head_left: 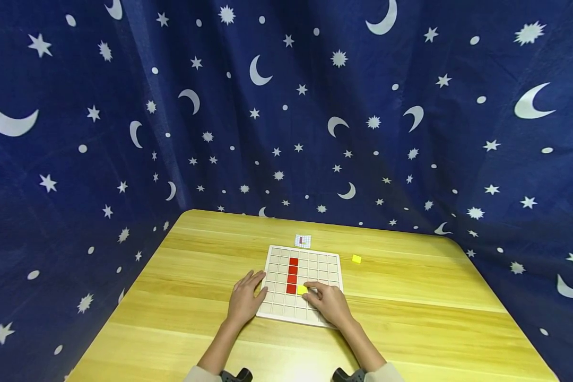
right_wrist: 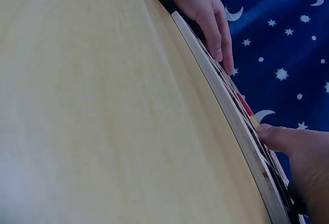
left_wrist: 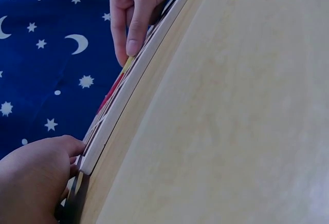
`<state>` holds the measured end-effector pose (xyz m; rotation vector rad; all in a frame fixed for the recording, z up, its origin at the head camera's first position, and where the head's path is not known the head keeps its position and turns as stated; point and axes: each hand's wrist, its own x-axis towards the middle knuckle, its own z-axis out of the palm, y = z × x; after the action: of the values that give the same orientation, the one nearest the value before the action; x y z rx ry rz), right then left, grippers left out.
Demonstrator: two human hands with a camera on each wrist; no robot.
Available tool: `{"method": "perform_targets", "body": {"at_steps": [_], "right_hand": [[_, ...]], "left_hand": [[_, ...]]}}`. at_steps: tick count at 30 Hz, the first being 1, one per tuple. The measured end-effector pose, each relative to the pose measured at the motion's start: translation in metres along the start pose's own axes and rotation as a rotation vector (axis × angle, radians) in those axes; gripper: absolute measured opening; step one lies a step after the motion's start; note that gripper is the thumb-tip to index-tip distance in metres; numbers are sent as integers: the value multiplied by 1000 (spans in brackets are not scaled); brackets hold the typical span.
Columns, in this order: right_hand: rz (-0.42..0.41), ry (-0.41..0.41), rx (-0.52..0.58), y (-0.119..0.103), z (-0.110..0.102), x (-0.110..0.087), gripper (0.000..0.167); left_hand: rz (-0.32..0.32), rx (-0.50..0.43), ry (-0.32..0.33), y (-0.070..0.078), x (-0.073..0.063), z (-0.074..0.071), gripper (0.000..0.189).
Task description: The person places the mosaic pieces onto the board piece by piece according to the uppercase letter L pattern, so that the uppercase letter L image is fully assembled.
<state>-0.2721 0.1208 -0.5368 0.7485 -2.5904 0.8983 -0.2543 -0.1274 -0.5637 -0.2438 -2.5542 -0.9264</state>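
Observation:
A white grid board with square cells lies on the wooden table. Several red square tiles form a column on it. Right of the lowest red one is a yellow square tile, which the thumb and index finger of my right hand pinch at its right side. In the left wrist view, those fingertips are down at the yellow tile, close to the board's surface. My left hand rests at the board's left edge, its fingers loosely extended and its thumb at the border.
Another yellow tile lies on the table to the right of the board. Behind the board is a small card printed with a grid and coloured squares. A dark blue curtain with moons and stars surrounds the table's back and sides.

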Motion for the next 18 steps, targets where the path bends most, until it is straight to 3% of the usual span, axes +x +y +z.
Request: {"method": "perform_targets", "body": {"at_steps": [9,18], "right_hand": [[42,27,40,8,-11,1,35],[157,216,2,58,-35,-3,30]], "left_hand": [[-1,-6,6,3,0,-2,40],[-7,6,-7,4,0,-3,40]]}}
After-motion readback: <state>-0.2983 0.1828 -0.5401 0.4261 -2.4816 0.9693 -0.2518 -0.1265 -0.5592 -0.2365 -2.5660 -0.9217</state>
